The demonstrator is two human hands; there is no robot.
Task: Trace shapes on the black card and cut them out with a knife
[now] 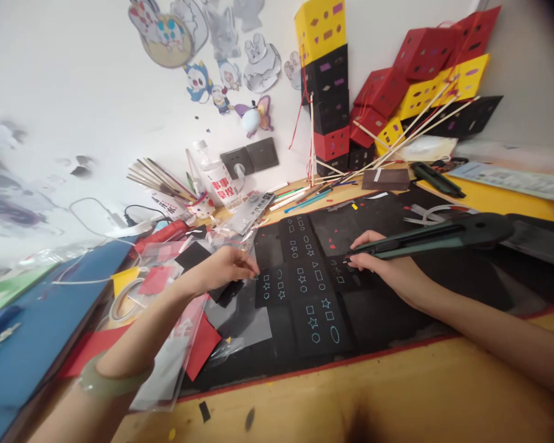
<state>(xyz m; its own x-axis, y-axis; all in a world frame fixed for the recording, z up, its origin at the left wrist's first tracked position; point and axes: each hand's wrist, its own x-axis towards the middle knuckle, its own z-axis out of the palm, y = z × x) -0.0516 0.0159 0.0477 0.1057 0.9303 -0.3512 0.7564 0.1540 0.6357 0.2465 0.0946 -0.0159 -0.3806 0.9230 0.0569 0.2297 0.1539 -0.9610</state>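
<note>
A black paper cutout (289,286) shaped like a cross lies flat on the black mat (397,320). Stars, squares, ovals and other small shapes are outlined on it in light blue. At the cutout's left edge, my left hand (228,269) is closed, fingertips pinched on the paper. My right hand (378,264) grips a dark green utility knife (438,239), whose tip end points left over the cutout's right flap. Some shapes on that flap look cut through; the blade tip is too small to make out. Little red scraps (332,246) lie beside the upper arm of the cross.
Behind stand a stacked paper tower (325,86) and leaning red, yellow and black paper boxes (406,80) with thin sticks. A clear bottle (216,178) and pens are at the back. Plastic sleeves and a red sheet (203,347) crowd the left. Another cutter (436,179) lies right.
</note>
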